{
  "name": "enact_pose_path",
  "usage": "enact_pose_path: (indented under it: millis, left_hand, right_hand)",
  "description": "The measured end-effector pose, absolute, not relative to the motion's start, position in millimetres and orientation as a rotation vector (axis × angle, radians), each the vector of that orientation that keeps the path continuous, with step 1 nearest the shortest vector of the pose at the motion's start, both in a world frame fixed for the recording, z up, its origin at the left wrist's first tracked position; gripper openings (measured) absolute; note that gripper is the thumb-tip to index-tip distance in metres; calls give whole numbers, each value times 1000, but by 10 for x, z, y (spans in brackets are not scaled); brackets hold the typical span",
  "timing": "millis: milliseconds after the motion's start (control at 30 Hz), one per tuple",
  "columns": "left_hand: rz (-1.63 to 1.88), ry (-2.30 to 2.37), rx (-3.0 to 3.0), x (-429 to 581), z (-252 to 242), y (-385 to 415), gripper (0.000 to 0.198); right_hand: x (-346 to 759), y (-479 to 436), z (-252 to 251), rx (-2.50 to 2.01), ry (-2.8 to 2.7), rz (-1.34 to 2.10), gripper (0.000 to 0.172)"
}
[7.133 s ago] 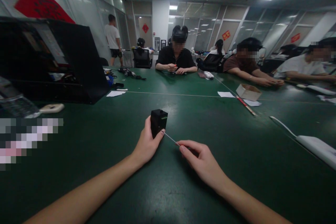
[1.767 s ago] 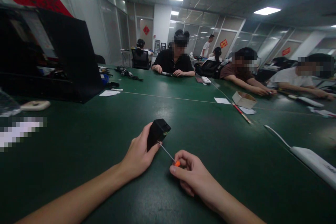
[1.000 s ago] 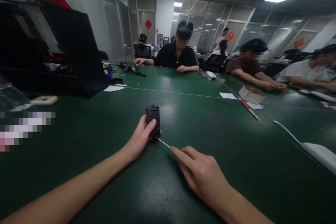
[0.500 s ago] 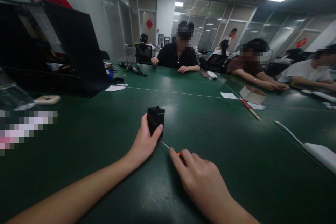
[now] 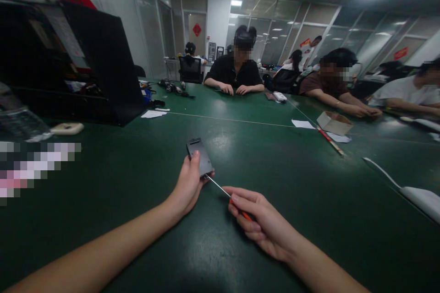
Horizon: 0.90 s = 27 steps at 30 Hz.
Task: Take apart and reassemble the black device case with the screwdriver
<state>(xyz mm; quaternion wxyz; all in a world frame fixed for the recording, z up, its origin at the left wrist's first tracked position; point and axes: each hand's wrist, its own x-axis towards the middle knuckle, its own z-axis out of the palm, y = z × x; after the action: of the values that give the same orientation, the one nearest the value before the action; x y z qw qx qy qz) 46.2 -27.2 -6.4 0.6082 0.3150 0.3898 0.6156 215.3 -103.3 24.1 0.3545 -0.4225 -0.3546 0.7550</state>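
Note:
My left hand (image 5: 187, 183) is wrapped round a small black box-shaped device (image 5: 202, 160), thumb on its broad face. A slot shows near the far end of that face. In my right hand (image 5: 259, 219) is a screwdriver (image 5: 220, 187) with a thin metal shaft and a black and orange handle. The shaft's tip meets the device's near end, beside my left fingers. Whether it sits in a screw or hole is too small to tell. Both hands are above the green table (image 5: 220, 256).
To the left stand a large black open case (image 5: 117, 68), a clear plastic container (image 5: 24, 119) and a beige object (image 5: 67, 129). At the right are a small cardboard box (image 5: 334, 123), a red stick (image 5: 330, 141) and a white device (image 5: 421, 199). Several people sit around the table.
My left hand has tilted the device so its broad face is turned up. My right hand has rolled over, palm side now showing, and the screwdriver's shaft shows longer.

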Motion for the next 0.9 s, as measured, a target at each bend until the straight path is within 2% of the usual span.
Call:
enact_pose_path:
  millis: [100, 267, 367, 467, 567, 733, 900]
  left_hand:
    - [1391, 834, 610, 475, -22, -316, 44]
    - [1367, 792, 714, 471, -22, -375, 54]
    - [1331, 749, 848, 439, 1, -393, 56]
    - [1212, 672, 918, 314, 36, -320, 61]
    - [1042, 619, 1077, 105, 58, -162, 66]
    - [791, 780, 1610, -207, 179, 27, 45]
    - [589, 883, 1905, -284, 340, 13, 43]
  right_hand:
    - [2155, -1032, 199, -1202, -1208, 1701, 36]
    - [2219, -1081, 148, -1219, -2163, 457, 34]
    - [2295, -1097, 150, -1210, -2400, 73, 37]
    - [2402, -1058, 177, -1184, -2468, -25, 36]
    - [2533, -974, 217, -1104, -2548, 50, 34]
    - [2687, -861, 285, -1012, -2662, 70, 34]
    - [2746, -845, 354, -978, -2675, -224, 31]
